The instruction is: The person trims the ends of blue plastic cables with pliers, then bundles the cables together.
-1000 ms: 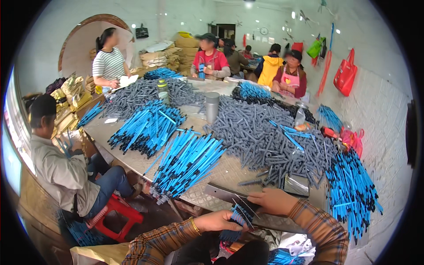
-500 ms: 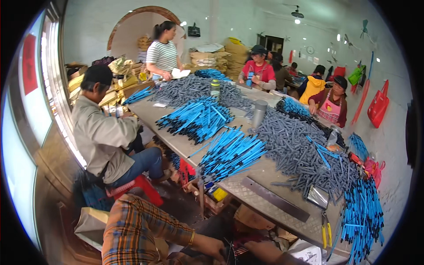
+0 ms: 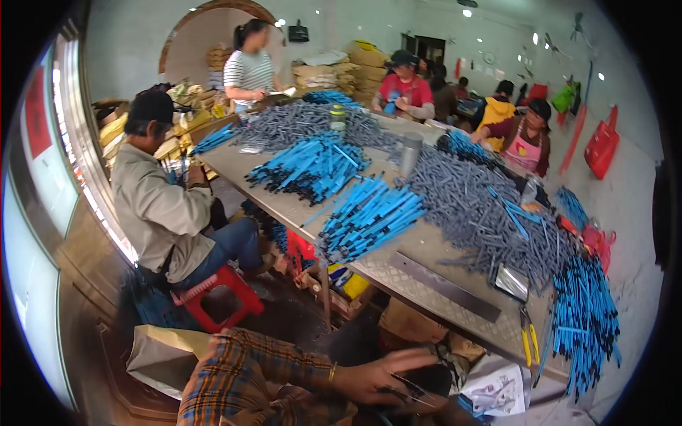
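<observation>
My left hand (image 3: 373, 378) reaches from a plaid sleeve with a gold-coloured bracelet (image 3: 332, 371), low over my lap. Its fingers look bent round several thin dark strands (image 3: 408, 389), smeared by motion; their kind is unclear. Close against it, at the lower edge, is my right hand (image 3: 430, 407), dark and blurred, its fingers hidden. In front stands a metal-topped table (image 3: 369, 273) with bundles of blue sticks with black ends (image 3: 369, 216) and a broad heap of short grey plastic pieces (image 3: 472, 206).
On the near table edge lie a flat metal bar (image 3: 444, 287), a clear-topped box (image 3: 511, 282) and yellow-handled pliers (image 3: 529, 337). A grey cylinder (image 3: 410, 154) stands among the piles. At left a person (image 3: 160, 202) sits on a red stool (image 3: 227, 295); others work around the table.
My view has tilted and shifted slightly. My left hand has moved up and right, over towards my right hand, which is now more hidden. The seated person's hands have risen a little.
</observation>
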Motion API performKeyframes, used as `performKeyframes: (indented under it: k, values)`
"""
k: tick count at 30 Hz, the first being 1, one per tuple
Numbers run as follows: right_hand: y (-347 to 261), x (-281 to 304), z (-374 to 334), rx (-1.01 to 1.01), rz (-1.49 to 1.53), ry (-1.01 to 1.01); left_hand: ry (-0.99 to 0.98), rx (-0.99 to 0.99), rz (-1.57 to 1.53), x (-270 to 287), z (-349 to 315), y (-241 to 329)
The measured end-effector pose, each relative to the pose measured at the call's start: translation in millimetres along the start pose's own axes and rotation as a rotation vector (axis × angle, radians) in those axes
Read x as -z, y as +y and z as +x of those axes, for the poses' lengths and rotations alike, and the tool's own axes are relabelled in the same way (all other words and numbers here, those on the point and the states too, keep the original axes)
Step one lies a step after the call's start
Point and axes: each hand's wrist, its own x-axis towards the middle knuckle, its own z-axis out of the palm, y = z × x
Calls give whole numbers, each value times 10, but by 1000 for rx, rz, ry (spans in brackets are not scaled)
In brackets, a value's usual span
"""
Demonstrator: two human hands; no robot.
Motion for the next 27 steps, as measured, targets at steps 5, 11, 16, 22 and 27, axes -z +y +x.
performKeyframes:
  k: [5,11,16,22,27]
  values:
    - [-333,42,45,195,0,378,-101,165,-334,-323,68,-194]
    - [-293,-192,211,-161,332,855,163,374,15,-241,355,-347]
    - [-260,-219,305,-190,509,947,9,615,-343,-67,423,-415]
    - [-103,-219,377,-250,756,879,396,684,-624,-251,225,-466]
    - [-156,-88,550,-338,902,876,792,521,-631,-280,56,-523]
